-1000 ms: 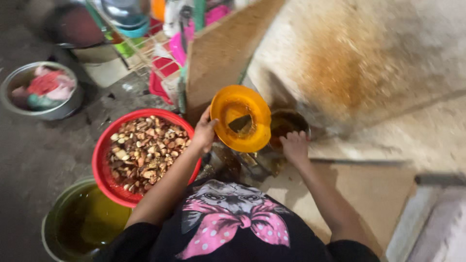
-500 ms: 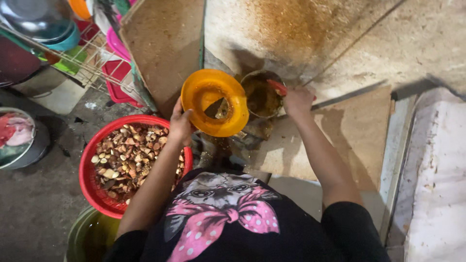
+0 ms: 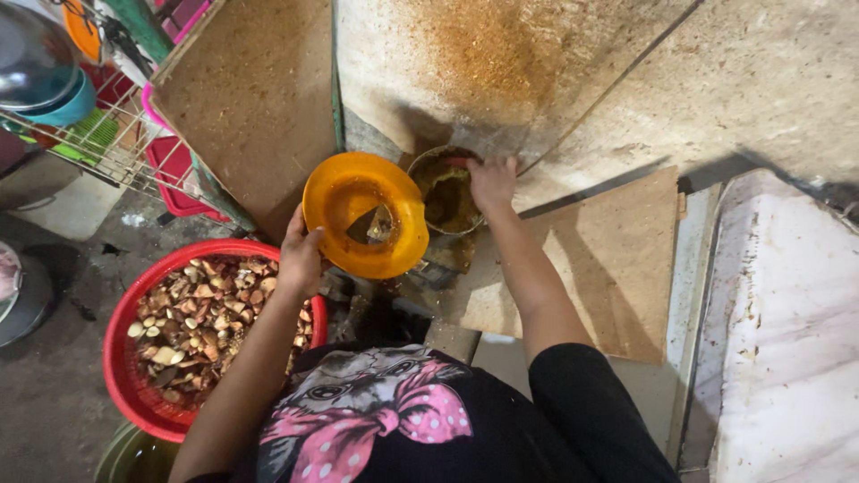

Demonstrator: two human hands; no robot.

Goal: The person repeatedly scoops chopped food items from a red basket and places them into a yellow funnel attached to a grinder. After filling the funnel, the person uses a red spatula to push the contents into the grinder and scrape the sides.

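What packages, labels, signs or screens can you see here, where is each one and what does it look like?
No packages, labels, signs or screens are in view.
Nearest to one is the printed picture on the person's black shirt, bottom centre: a pink polka-dot bow on a grey cartoon face.
The left hand holds an unmarked round orange plastic funnel-like lid; the right hand rests on a plain round metal pot.

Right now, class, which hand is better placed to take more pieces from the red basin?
Left. The left hand holds the orange funnel's rim right beside the red basin; the right hand is at the metal bowl, farther off.
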